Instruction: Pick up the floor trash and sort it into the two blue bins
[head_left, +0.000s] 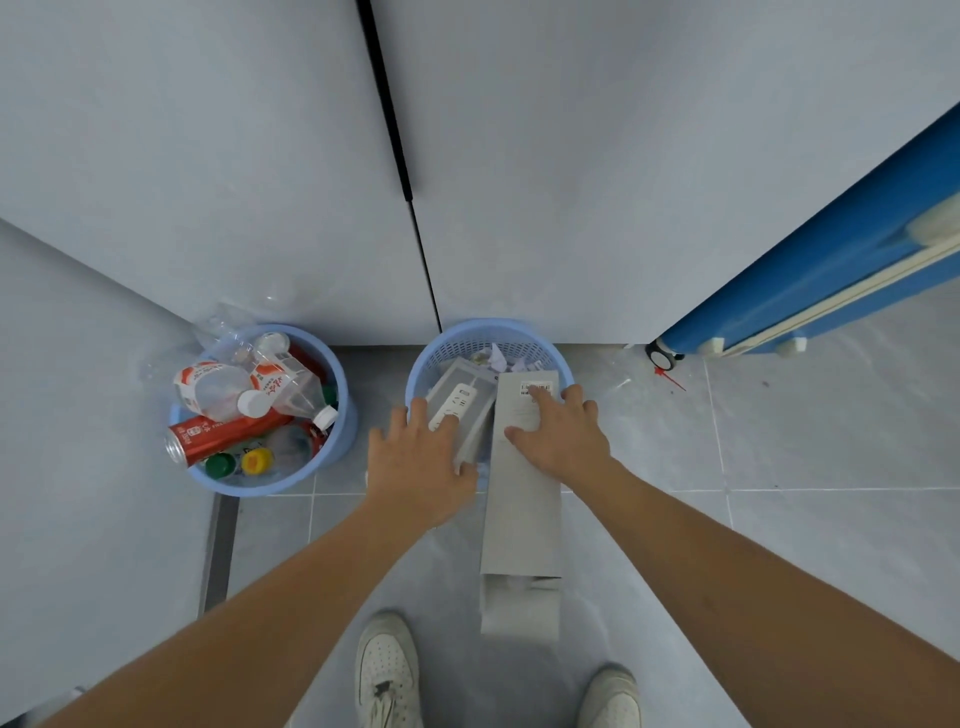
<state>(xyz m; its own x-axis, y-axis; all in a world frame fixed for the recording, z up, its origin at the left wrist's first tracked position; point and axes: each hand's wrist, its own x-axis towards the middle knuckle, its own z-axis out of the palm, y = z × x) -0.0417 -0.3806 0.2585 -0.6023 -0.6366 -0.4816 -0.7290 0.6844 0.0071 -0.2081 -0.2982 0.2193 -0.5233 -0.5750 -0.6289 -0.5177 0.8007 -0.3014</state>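
Observation:
Two blue bins stand against the wall. The left bin (343, 415) holds plastic bottles (234, 387), a red can (223, 434) and bottle caps. The right bin (452, 343) holds crumpled paper and a grey power-strip box (465, 395). A long grey carton (522, 499) leans over that bin's front rim and sticks out toward me. My left hand (421, 462) lies flat on the power-strip box with fingers spread. Spread the same way, my right hand (558, 434) presses on the upper part of the long carton.
A grey wall with a dark vertical seam (410, 208) rises behind the bins. A blue panel on a small wheel (662, 358) stands at the right. My white shoes (387, 670) are on the grey tiled floor. A dark floor strip (221, 551) runs at the left.

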